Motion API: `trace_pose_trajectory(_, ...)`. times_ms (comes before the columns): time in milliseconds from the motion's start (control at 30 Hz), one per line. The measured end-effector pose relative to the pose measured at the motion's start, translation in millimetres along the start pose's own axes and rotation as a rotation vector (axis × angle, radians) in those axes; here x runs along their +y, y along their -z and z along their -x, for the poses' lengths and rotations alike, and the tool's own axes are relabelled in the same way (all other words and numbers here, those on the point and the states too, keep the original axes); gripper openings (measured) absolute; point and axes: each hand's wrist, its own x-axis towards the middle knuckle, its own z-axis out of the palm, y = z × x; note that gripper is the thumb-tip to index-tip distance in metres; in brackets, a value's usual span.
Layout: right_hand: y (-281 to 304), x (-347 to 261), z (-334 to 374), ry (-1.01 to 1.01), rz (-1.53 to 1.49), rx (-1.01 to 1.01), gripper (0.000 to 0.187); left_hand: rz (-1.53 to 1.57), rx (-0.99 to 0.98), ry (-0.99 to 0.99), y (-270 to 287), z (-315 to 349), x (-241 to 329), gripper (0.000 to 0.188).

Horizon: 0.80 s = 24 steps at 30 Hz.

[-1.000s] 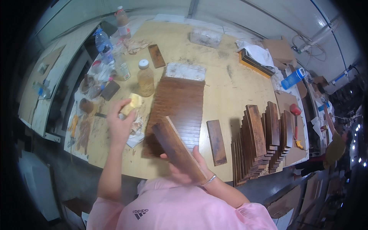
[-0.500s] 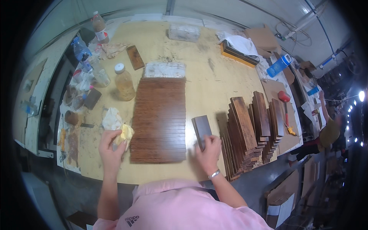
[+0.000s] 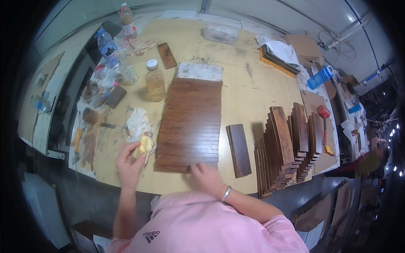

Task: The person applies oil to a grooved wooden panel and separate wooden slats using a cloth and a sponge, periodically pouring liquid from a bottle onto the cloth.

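Between the thumb and fingers of my left hand [image 3: 130,166] is a crumpled yellow cloth [image 3: 146,144], beside a white stained rag [image 3: 139,122]. A row of overlapping brown wooden planks [image 3: 190,114] lies in front of me. My right hand [image 3: 206,179] is at the near edge of this row, its fingers curled against the nearest plank; its fingertips are partly hidden. To the right, a single dark plank [image 3: 239,149] lies apart on the table. Stepped stacks of planks [image 3: 280,139] stand farther right.
A white-capped bottle of amber liquid [image 3: 155,82] stands left of the row. A white-wrapped block [image 3: 200,71] sits at its far end. Several bottles and scraps crowd the table's left edge. A blue bottle [image 3: 320,77] and red-headed tool [image 3: 324,114] are right. Another person [image 3: 373,162] is far right.
My right hand has left the single dark plank and moved left to the near edge of the row. My left hand keeps the yellow cloth. The view has shifted slightly.
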Motion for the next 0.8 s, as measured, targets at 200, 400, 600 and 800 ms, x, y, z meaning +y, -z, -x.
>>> trace_pose_trajectory(200,-0.9,-0.8,4.5,0.122,0.114,-0.075,0.026,0.084,0.023,0.089,4.5,8.9,-3.3,0.037)
trace_pose_trajectory(400,6.0,-4.7,-2.2,0.203,0.102,-0.024,0.019,0.13,0.068,0.087,14.5,11.2,-1.1,0.039)
trace_pose_trajectory(600,66.7,-21.7,-27.7,-0.543,-0.708,-0.25,0.016,0.087,0.123,-0.017,15.9,22.8,14.2,0.04)
trace_pose_trajectory(800,66.2,-11.3,-58.6,-0.829,-1.374,-0.077,0.023,-0.11,-0.398,-0.444,-46.0,58.7,62.0,0.041)
